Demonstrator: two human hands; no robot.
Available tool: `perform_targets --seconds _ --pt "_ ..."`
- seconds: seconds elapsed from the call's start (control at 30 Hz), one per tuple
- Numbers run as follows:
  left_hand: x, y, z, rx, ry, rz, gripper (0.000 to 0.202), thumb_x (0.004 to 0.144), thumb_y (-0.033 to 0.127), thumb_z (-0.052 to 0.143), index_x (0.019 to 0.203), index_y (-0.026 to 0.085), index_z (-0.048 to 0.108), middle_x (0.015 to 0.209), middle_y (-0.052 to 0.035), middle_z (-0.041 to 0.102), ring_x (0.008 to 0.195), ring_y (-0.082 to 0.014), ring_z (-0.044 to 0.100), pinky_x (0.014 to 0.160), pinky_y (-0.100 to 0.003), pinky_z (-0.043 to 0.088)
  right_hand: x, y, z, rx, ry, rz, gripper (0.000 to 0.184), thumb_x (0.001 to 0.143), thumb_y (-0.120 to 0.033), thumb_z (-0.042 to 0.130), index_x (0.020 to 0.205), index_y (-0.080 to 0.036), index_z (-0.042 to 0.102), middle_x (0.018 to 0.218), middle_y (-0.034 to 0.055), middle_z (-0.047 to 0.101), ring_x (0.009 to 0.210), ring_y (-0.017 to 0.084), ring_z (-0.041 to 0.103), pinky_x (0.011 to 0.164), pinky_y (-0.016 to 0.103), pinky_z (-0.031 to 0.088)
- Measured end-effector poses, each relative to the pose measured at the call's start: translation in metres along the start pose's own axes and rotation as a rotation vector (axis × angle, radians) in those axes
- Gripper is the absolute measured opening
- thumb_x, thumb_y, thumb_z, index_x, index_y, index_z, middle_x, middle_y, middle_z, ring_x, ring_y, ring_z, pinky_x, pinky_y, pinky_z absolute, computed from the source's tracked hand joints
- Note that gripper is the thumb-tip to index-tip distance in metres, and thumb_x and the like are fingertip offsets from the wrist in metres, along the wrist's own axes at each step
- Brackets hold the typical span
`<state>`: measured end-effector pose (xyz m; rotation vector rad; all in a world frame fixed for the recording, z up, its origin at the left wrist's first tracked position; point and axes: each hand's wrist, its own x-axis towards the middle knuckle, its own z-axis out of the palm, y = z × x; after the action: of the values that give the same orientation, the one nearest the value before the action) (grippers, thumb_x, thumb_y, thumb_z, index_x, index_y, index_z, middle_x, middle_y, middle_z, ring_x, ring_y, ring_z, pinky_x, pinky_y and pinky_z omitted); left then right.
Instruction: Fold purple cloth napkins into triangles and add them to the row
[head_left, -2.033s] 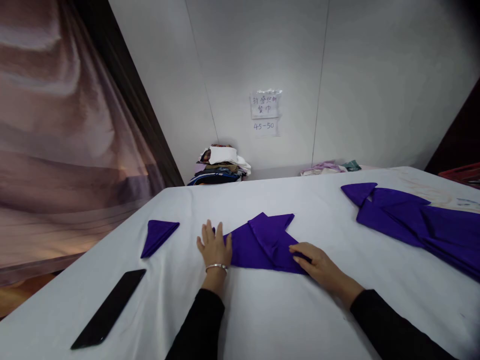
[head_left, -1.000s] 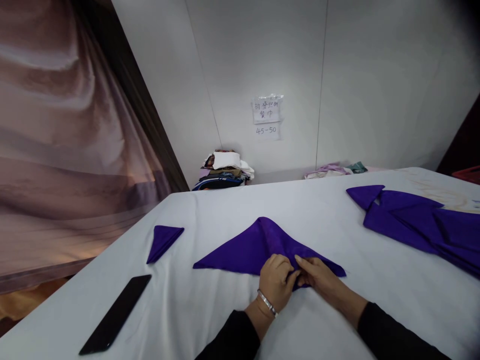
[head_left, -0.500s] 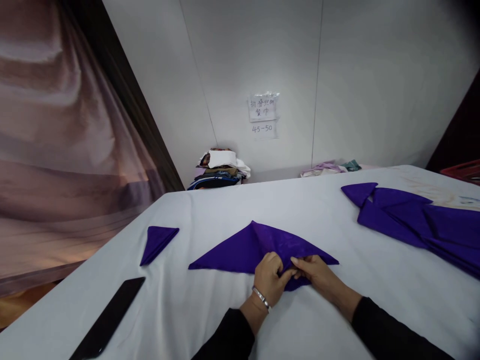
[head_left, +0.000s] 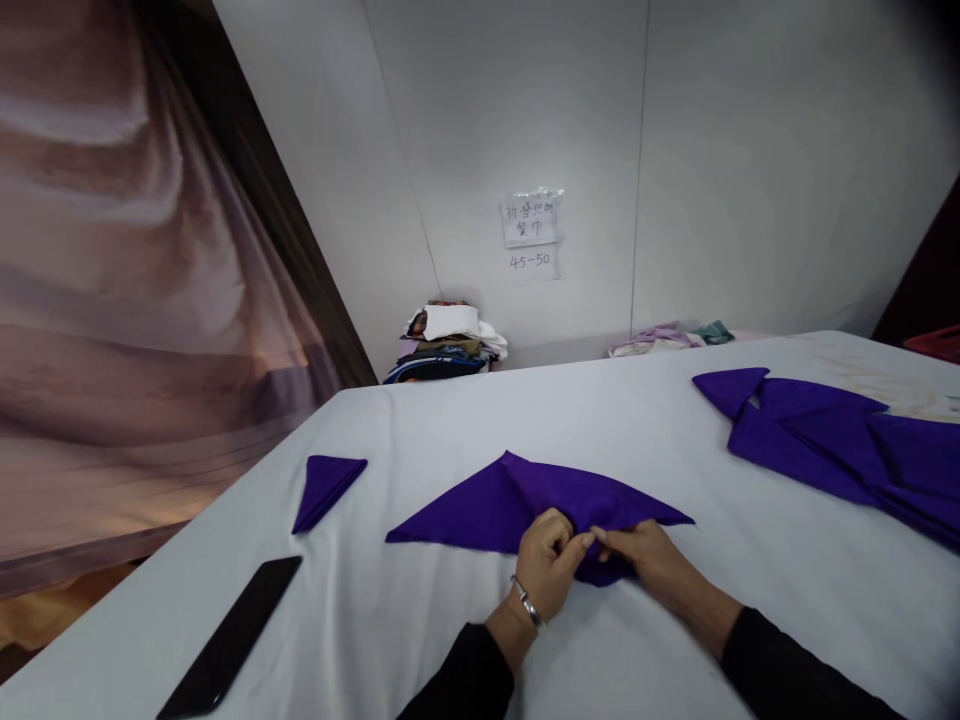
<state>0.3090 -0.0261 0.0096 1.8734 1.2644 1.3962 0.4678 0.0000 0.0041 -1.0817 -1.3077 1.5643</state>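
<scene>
A purple cloth napkin (head_left: 465, 512) lies in front of me, folded into a wide triangle with its point away from me. My left hand (head_left: 546, 560), with a silver bracelet at the wrist, is closed on the napkin's near edge right of the middle. Close beside it, my right hand (head_left: 641, 552) pinches the same edge between thumb and fingers. The cloth bunches between the hands, and a flap hangs below them. The fingertips partly hide what they grip.
A small folded purple napkin (head_left: 326, 490) and a black phone-like slab (head_left: 232, 640) lie to the left on the white tablecloth (head_left: 360, 620). More purple napkins (head_left: 817, 440) are at the right. Clothes (head_left: 446, 345) are piled by the wall, below a paper sign (head_left: 531, 235).
The whole view has shifted slightly. Both hands still hold the napkin's near edge; the cloth around the fingers has bunched a little differently, and the right fingers have moved slightly.
</scene>
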Motion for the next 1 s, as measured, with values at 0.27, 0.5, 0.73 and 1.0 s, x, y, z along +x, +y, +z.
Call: perform_targets --seconds 0.27,0.5,0.73,1.0 --pt "0.002 0.002 -0.005 -0.054 0.075 -0.147 0.038 0.082 0.037 0.053 0.054 0.02 0.034 0.058 0.0041 0.042 0.056 -0.0098 0.037 0.056 -0.024 0.032 -0.003 -0.008 -0.003 -0.006 0.052 -0.022 0.026 0.062 -0.039 0.072 0.051 -0.017 0.063 0.055 0.0013 0.062 0.057 0.016 0.053 0.062 0.03 0.041" --pt "0.009 0.001 -0.013 -0.218 0.18 -0.389 0.052 0.074 0.06 0.053 0.053 0.021 0.026 0.053 0.0075 0.024 0.053 -0.0085 0.023 0.05 -0.023 0.025 0.0 -0.003 -0.012 0.078 0.12 -0.026 0.021 0.064 -0.039 0.072 0.06 -0.019 0.064 0.067 0.0027 0.066 0.067 0.021 0.059 0.069 0.035 0.046" --pt "0.02 0.0 -0.039 -0.409 0.285 -0.525 0.048 0.072 0.064 0.052 0.059 0.022 0.034 0.054 0.0072 0.029 0.051 -0.0087 0.027 0.048 -0.023 0.026 0.005 -0.008 -0.031 0.289 0.244 -0.11 0.022 0.059 -0.038 0.073 0.075 -0.024 0.065 0.084 0.0033 0.07 0.08 0.026 0.062 0.075 0.039 0.049" --pt "-0.002 0.045 -0.059 -0.114 -0.117 -0.234 0.045 0.056 0.061 0.07 0.064 0.021 0.05 0.048 0.008 0.038 0.045 -0.0083 0.03 0.044 -0.022 0.025 0.001 -0.043 -0.054 0.4 0.458 -0.167 0.032 0.056 -0.027 0.07 0.086 -0.027 0.06 0.074 -0.0037 0.067 0.059 0.017 0.059 0.052 0.028 0.047"
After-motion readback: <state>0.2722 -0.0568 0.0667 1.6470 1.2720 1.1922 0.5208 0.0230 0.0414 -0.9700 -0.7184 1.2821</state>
